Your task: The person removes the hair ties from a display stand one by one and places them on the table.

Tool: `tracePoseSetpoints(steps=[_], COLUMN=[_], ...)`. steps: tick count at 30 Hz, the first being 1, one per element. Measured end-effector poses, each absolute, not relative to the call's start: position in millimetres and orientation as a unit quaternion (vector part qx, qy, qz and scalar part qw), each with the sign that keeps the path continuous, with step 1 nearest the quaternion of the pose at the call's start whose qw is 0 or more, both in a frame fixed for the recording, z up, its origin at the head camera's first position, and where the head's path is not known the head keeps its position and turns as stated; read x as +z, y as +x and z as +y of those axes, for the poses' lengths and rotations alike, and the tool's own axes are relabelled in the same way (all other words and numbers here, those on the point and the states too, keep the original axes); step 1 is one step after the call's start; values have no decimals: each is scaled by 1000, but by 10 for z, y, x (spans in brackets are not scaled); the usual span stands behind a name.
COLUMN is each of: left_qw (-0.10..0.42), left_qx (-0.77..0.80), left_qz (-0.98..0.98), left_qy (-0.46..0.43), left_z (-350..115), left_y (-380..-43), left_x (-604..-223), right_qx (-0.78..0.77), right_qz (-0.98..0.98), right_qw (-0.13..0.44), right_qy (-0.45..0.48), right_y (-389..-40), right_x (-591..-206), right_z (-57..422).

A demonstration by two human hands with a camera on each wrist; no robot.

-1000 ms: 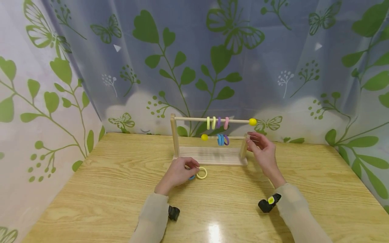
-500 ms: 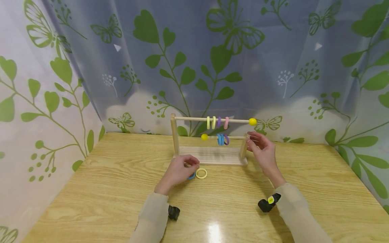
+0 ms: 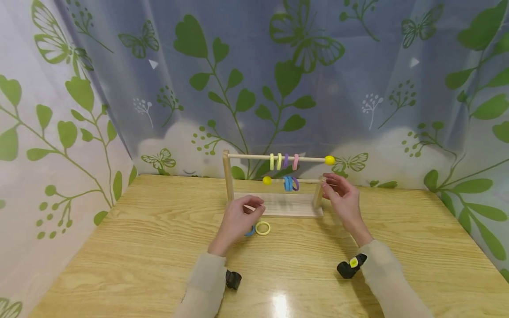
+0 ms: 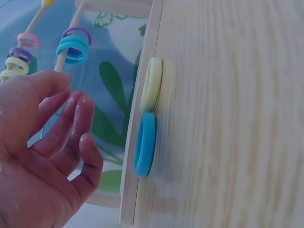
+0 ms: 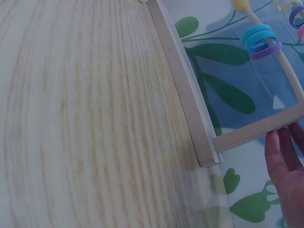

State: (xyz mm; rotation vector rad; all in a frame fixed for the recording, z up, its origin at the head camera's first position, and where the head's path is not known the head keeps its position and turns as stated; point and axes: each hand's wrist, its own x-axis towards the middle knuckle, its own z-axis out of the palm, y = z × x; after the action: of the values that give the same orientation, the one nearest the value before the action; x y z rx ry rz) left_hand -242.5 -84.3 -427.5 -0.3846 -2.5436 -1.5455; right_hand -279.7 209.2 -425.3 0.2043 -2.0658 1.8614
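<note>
A wooden ring stand (image 3: pixel 288 205) has two rods with yellow end balls. On the upper rod hang two pale yellow rings (image 3: pixel 279 161), a purple and a pink one; the lower rod carries blue rings (image 3: pixel 287 183) and a purple ring (image 3: pixel 295 183). My right hand (image 3: pixel 345 201) holds the short right post (image 4: pixel 114 6) near its top, thumb and fingertips at the wood. In front of the base, my left hand (image 3: pixel 238 218) hovers with bent, parted fingers and nothing between them. Below it a yellow ring (image 3: pixel 263 228) and a blue ring (image 4: pixel 145 145) lie side by side on the table.
The wooden table (image 3: pixel 151 265) reaches back to a patterned curtain (image 3: pixel 254 88) with green leaves and butterflies. Another curtain panel (image 3: pixel 51 145) closes the left side. Each wrist wears a small black camera (image 3: pixel 233 279).
My left hand has risen off the loose rings and shifted slightly forward and right. The yellow ring, earlier tilted up at its fingertips, now lies flat. The right hand stays on the post.
</note>
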Motion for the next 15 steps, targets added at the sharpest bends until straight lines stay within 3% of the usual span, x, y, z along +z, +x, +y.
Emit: tracePoseSetpoints(steps=[15], left_qw=[126], left_qx=[-563], left_qz=[-808], left_qy=[-121], left_z=[-634], left_y=[-2438], left_x=[-4242], right_qx=[651], right_qz=[-735], right_qw=[175], right_qy=[72], right_y=[-2794], right_x=[-4254], right_z=[2090])
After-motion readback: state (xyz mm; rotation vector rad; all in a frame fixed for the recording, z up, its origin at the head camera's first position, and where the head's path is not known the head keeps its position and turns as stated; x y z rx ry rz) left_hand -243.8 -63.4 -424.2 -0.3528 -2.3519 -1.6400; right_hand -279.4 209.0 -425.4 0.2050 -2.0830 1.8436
